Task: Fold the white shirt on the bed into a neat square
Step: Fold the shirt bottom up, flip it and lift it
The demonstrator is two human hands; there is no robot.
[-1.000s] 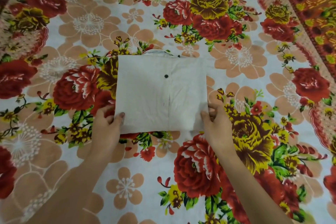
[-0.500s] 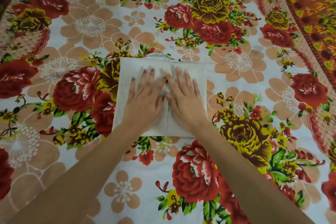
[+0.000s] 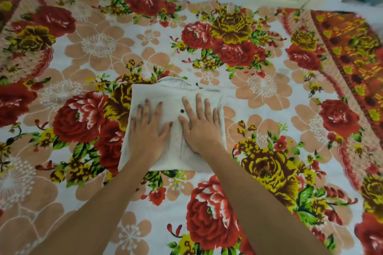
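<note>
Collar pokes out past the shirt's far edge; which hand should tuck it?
Probably right: the right hand reaches closest to the collar; the left hand lies flat farther back on the white shirt.

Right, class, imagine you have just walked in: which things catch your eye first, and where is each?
The bright bedsheet printed with big red, yellow and peach flowers fills nearly the whole view. In its middle lies the white cloth shirt, folded into a rough square, with a small dark button near its centre. The left hand and the right hand press flat on it side by side, fingers spread.
</note>
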